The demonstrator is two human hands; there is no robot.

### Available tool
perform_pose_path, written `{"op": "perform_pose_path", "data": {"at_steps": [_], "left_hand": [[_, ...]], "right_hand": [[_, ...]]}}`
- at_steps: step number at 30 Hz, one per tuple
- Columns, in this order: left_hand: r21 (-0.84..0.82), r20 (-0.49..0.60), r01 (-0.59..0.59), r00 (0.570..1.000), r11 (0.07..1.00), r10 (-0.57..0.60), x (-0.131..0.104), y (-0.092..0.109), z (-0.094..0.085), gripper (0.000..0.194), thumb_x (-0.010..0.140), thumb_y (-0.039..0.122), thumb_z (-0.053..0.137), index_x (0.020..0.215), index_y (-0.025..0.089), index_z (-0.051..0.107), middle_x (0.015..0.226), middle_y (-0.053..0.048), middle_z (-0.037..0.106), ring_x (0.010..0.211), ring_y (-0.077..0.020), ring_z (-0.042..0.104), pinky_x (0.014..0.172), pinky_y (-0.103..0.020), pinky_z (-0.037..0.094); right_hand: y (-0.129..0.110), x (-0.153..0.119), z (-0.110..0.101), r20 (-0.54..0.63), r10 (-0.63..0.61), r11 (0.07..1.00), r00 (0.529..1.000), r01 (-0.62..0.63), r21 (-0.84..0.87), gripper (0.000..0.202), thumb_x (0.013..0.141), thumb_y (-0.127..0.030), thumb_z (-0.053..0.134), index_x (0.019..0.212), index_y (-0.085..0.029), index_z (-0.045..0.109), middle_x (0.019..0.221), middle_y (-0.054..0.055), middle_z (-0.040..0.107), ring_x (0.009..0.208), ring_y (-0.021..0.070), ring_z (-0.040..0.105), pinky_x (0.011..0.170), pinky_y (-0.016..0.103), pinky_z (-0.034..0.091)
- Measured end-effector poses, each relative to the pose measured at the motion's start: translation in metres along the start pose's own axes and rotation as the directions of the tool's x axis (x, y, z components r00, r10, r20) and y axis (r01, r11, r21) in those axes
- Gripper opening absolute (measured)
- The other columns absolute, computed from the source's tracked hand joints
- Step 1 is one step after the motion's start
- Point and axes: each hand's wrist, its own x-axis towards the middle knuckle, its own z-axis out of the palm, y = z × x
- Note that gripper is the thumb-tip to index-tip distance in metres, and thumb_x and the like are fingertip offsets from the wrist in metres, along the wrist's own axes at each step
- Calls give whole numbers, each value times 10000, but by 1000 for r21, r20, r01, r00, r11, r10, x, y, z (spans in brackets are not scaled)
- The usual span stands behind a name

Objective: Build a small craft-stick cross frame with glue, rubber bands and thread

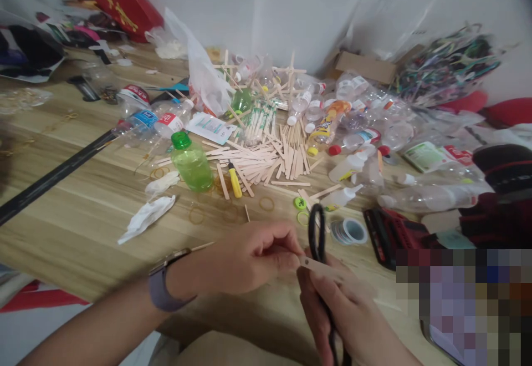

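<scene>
Close in front of me, both hands meet at a flat wooden craft stick that has a dark round spot near its left end. My left hand, with a watch on a purple band at its wrist, pinches at that end with thumb and forefinger. My right hand is closed, its thumb pressed along the stick; the stick's far end is blurred. A black looped thing stands up from the right hand and runs down past its fingers. Its kind is unclear.
Many loose craft sticks lie mid-table, near a yellow-handled screwdriver and a green bottle. Plastic bottles are heaped behind. A wire spool and a red-and-black tool sit to the right. Crumpled tissue lies left.
</scene>
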Motion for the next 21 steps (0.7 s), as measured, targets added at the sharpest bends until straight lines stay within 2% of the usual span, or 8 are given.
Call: {"op": "perform_pose_path", "data": {"at_steps": [4,7,10,12,15,17,19,21], "left_hand": [[23,90,-69,994,997,67,2,-1,-5,113,908,247,569,822,179,541,762,20,557,663,-107,467,597,-228,339],[-182,30,34,999,983,-29,1,-5,7,184,881,313,612,793,186,512,671,50,498,599,-95,402,575,-226,309],[-477,11,149,986,866,-164,-1,-9,21,267,829,374,662,764,195,474,594,77,436,549,-85,347,580,-226,311],[-507,-11,148,984,849,-178,-1,-10,22,275,820,369,670,755,193,468,606,75,435,557,-85,348,584,-228,308],[-206,-60,78,994,975,-92,0,-9,12,207,869,320,628,770,185,507,642,68,432,585,-93,342,570,-235,273],[-55,-11,26,1000,998,-26,2,-7,4,164,887,292,604,791,182,529,664,58,456,611,-102,370,584,-244,287],[-56,62,-13,998,998,16,3,-6,0,157,880,294,602,799,179,533,705,37,502,650,-114,422,620,-254,325],[-106,61,4,998,994,3,4,-7,3,170,865,303,619,789,179,530,721,29,521,662,-116,436,637,-257,337]], "right_hand": [[-5,-1,-2,192,154,944,969,-202,262,502,791,-721,526,710,-232,447,382,-119,377,277,62,298,339,178,230],[3,-2,-3,-9,-22,999,1000,22,44,487,872,-668,462,681,-221,493,387,-53,499,346,94,433,423,210,343],[15,1,-2,-260,-239,959,936,185,-214,433,910,-606,463,713,-223,508,449,-4,620,428,135,549,509,249,406],[22,3,-1,-296,-266,955,917,208,-213,427,914,-602,463,713,-226,490,448,-4,625,408,132,551,477,243,390],[26,6,-1,-61,-143,990,988,142,-28,511,941,-601,398,593,-229,433,353,-29,500,314,95,465,361,205,272],[23,6,-2,116,-14,986,993,-5,168,509,909,-636,432,601,-231,412,344,-82,391,256,69,360,306,188,179],[20,5,-4,219,62,936,974,-133,327,501,825,-697,514,651,-241,398,364,-129,323,228,54,250,281,179,145],[19,5,-5,244,44,939,969,-124,321,528,813,-728,494,632,-242,391,349,-123,339,230,50,215,288,184,160]]}}
